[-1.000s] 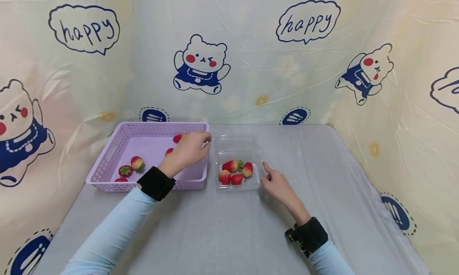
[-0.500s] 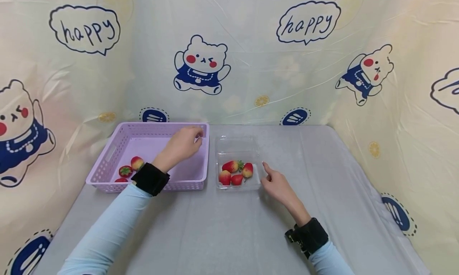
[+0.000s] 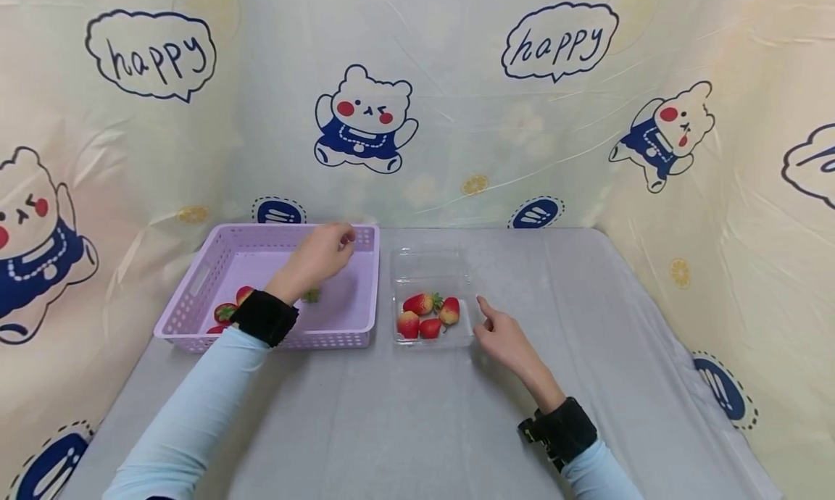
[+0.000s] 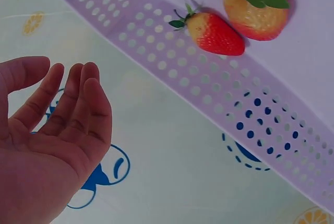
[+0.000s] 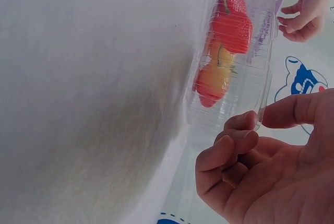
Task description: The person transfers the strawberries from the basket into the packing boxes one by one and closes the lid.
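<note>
My left hand (image 3: pixel 317 257) hovers above the purple basket (image 3: pixel 267 338), its fingers loosely bent around nothing. In the left wrist view, a small strawberry (image 4: pixel 219 35) lies by the perforated wall beside a larger strawberry (image 4: pixel 258 19), apart from the hand. More strawberries (image 3: pixel 225 313) sit at the basket's near left, partly behind the wrist. My right hand (image 3: pixel 512 344) pinches the rim of a clear plastic box (image 3: pixel 430 263) at its right side, thumb against fingers. Several strawberries (image 3: pixel 417 303) lie in the box's near part; its lid stands raised at the back.
Grey cloth covers the table (image 3: pixel 391 420) around the basket and box. A patterned curtain (image 3: pixel 457 123) with bears and "happy" bubbles rises behind and at both sides. Black straps (image 3: pixel 566 429) with cameras circle the wrists.
My left hand has moved left and slightly back over the basket, and its forearm now hides more of the strawberries at the near left. The right hand keeps its place on the box.
</note>
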Motion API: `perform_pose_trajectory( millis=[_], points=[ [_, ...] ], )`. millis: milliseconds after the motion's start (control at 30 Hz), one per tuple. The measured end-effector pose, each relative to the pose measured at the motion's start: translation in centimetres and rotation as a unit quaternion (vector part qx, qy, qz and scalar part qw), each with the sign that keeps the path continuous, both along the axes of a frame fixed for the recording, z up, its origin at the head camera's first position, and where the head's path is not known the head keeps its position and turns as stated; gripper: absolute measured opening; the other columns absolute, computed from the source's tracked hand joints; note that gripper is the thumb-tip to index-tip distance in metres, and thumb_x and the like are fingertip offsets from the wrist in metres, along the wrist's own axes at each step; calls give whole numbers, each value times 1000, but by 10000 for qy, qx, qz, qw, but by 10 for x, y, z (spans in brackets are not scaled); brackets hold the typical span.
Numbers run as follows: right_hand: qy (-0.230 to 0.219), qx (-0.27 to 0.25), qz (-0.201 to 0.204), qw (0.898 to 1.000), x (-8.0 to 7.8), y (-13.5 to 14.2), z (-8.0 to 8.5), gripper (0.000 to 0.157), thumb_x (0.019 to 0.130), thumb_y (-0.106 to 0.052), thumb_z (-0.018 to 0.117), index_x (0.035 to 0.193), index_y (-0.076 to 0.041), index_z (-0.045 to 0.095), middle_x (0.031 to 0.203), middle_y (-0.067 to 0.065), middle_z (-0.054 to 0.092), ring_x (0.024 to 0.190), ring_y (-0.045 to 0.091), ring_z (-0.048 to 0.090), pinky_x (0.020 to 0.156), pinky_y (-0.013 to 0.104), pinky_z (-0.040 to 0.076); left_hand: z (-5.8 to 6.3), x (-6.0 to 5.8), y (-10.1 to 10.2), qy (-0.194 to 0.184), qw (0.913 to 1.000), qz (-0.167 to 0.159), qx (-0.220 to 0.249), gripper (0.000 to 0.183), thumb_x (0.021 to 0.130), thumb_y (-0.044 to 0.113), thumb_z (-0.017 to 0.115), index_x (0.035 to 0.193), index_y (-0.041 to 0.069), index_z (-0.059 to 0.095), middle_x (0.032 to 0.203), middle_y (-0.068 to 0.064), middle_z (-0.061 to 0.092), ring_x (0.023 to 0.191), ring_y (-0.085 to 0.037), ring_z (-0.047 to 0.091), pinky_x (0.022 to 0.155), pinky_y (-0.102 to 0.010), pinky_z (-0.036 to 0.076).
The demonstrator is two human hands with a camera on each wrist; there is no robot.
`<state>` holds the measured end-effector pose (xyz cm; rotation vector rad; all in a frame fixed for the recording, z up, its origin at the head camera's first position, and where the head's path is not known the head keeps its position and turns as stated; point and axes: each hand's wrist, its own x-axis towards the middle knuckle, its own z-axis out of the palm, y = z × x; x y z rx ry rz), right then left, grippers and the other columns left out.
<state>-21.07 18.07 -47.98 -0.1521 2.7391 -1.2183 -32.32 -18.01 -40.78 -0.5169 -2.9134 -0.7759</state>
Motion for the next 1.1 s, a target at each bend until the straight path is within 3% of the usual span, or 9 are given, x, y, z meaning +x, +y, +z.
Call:
perform_pose_trajectory(
  millis=[400, 700, 1100],
  points=[
    [36, 24, -15, 10000, -2, 1, 1, 61, 100, -8, 52, 159, 1, 40, 63, 0, 39, 53, 15, 33, 54, 29, 31, -7, -12, -21, -177, 9994, 232, 158, 20, 103, 12, 62, 119, 2, 69, 114, -17, 69, 100, -34, 64, 89, -51, 55],
    [11, 45, 16, 10000, -3, 1, 1, 61, 101, -8, 53, 160, 0, 40, 63, 0, 39, 53, 15, 33, 54, 29, 31, -13, -17, -30, -346, 9988, 321, 151, 21, 102, 11, 63, 119, -2, 67, 117, -22, 68, 103, -37, 61, 95, -55, 52],
    [-65, 56, 3, 10000, -2, 1, 0, 62, 100, -10, 53, 160, -1, 40, 64, 1, 40, 54, 15, 34, 55, 29, 31, -29, -23, -33, -348, 9985, 412, 116, 23, 103, 14, 65, 120, 0, 68, 109, -17, 68, 95, -34, 61, 88, -48, 54]
  ],
)
